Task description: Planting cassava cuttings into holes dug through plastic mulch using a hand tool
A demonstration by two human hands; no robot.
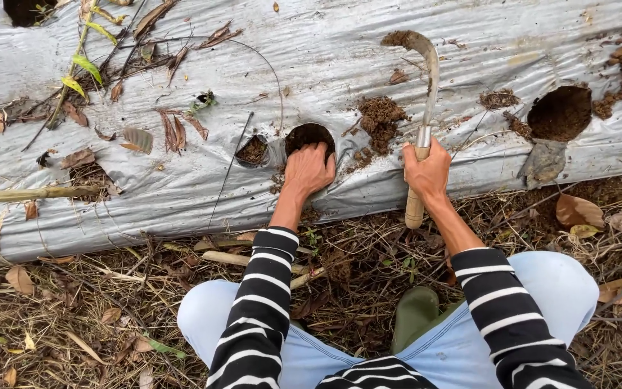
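My left hand (308,168) reaches into a round planting hole (309,135) cut in the silver plastic mulch sheet (325,65); its fingertips are hidden inside the hole. My right hand (427,171) grips the wooden handle of a curved sickle (428,79), whose soil-caked blade points up and away over the sheet. A clump of dark soil (381,115) lies on the plastic between the hole and the blade. Both arms wear black-and-white striped sleeves.
A second, larger hole (560,112) opens to the right, and a smaller torn one (255,150) sits just left of my left hand. Dry leaves, twigs and a bamboo stick (30,193) lie at left. My knees and a green boot (415,313) rest on straw-covered ground.
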